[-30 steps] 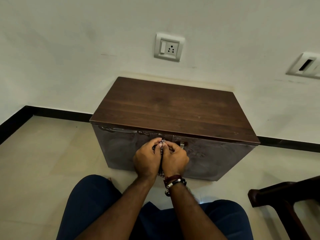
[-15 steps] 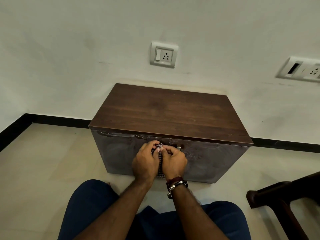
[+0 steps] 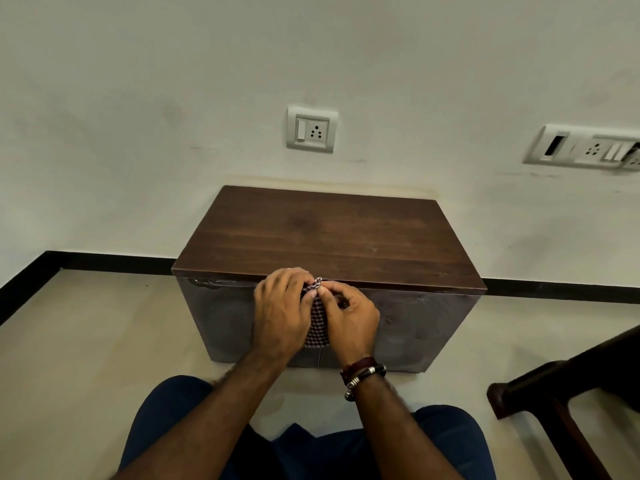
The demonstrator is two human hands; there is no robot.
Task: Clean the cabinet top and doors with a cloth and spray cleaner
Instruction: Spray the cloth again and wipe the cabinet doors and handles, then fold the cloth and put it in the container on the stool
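Altogether one cloth [image 3: 317, 320] shows, pinched between two hands: the left hand [image 3: 280, 313] and right hand [image 3: 351, 317] curl round its folded top in front of the one cabinet [image 3: 329, 237], hiding the door seam. Two wall sockets [image 3: 312, 129] sit above; dark wooden furniture [image 3: 568, 393] stands right.

Checked cloth [image 3: 317, 325] hanging folded before the low cabinet [image 3: 332, 237] (dark wood top), doors smeared
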